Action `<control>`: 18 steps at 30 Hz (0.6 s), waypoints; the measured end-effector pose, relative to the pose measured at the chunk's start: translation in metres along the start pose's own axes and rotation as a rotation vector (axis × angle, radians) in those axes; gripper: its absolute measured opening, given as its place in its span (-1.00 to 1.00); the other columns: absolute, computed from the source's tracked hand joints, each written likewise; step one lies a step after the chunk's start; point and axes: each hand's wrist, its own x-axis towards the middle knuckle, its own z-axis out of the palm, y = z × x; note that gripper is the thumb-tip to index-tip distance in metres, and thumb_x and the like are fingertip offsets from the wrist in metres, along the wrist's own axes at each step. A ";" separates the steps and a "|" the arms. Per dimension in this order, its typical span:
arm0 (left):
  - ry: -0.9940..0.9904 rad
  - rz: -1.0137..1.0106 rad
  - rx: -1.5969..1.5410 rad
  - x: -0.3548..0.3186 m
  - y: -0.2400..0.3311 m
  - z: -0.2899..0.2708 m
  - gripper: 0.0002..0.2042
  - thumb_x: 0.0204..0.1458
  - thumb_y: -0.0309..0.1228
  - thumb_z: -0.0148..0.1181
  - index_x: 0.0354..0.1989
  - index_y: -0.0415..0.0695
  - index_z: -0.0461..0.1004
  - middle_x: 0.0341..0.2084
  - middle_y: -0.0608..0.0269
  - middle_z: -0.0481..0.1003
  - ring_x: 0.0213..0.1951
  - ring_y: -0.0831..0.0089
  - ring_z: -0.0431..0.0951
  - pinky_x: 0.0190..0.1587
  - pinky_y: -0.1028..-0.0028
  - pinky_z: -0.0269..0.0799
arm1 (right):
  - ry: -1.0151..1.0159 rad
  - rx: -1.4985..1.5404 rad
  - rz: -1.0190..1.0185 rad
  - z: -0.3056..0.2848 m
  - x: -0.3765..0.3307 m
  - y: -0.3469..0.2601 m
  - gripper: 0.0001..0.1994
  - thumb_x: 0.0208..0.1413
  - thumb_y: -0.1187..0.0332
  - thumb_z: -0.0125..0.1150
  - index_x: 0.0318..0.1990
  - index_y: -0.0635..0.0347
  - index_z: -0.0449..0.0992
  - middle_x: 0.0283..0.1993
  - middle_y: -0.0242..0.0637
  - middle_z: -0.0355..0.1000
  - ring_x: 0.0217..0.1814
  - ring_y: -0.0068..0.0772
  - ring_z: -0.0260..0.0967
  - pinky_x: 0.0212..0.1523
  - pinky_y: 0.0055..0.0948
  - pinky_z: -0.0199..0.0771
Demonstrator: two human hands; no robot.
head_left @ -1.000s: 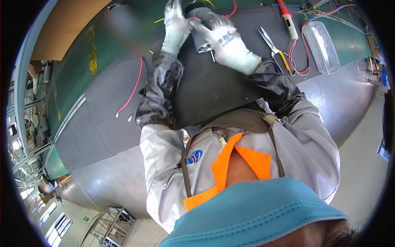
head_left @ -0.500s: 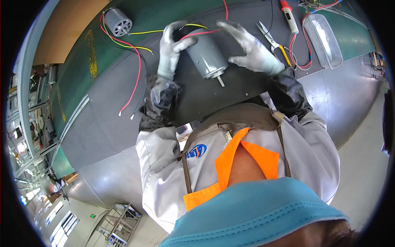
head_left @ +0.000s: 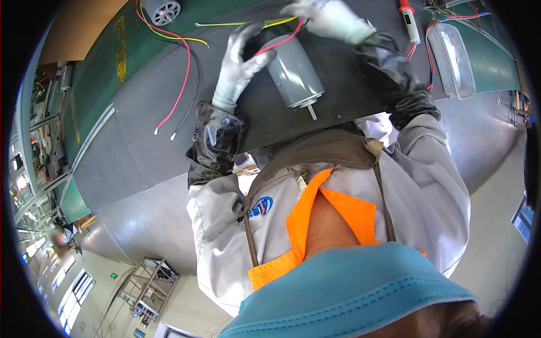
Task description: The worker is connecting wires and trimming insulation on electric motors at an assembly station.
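Note:
A grey cylindrical motor point(head_left: 297, 76) lies at a slant on the dark mat, its bare shaft toward me. My left hand point(head_left: 239, 65), in a white glove, curves around the motor's far left end, thumb on its side beside a red wire point(head_left: 284, 44). A yellow wire point(head_left: 276, 23) passes over that far end. Beyond the motor, my gloved right hand point(head_left: 332, 21) is closed around the wires near the top edge; its exact fingertip grip is partly hidden.
Another motor point(head_left: 163, 10) with red, yellow and black wires sits far left. To the right are a red-and-white handheld tool point(head_left: 410, 25) with a cable and a clear plastic tray point(head_left: 455, 67). The metal table edge point(head_left: 152, 211) runs nearer me.
My right hand has moved up and left from beside the motor to the wires, closing its fingers. The scissors are now hidden behind my right arm. The view has shifted slightly.

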 end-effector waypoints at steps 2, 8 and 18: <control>0.003 0.208 0.185 -0.002 0.002 0.010 -0.17 -0.07 -0.21 0.56 0.38 -0.17 0.27 0.14 0.07 0.43 0.17 0.23 0.48 0.28 0.31 0.39 | -0.116 -0.204 0.158 -0.072 -0.003 0.000 -0.86 -0.09 0.37 0.20 -0.32 0.09 0.56 -0.27 -0.14 0.52 -0.10 -0.02 0.51 -0.12 -0.10 0.51; -0.334 -0.502 -0.147 -0.020 0.023 -0.048 -0.51 0.39 -0.33 0.00 0.42 -0.28 0.20 -0.04 0.28 0.51 -0.09 0.52 0.52 0.06 0.48 0.46 | -0.342 0.443 -0.341 -0.131 -0.014 -0.066 -0.87 0.03 0.42 0.19 -0.28 0.25 0.51 -0.49 -0.18 0.41 -0.40 -0.08 0.48 -0.35 -0.18 0.49; -0.457 -0.845 0.193 0.052 0.088 0.010 -0.37 0.28 0.27 -0.08 -0.12 -0.15 0.55 -0.30 0.25 0.61 -0.33 0.38 0.57 -0.24 0.31 0.47 | -0.226 0.872 -0.761 0.053 0.042 -0.230 -0.82 0.15 0.36 0.20 -0.14 0.22 0.51 -0.25 -0.12 0.52 -0.19 -0.02 0.51 -0.19 -0.11 0.53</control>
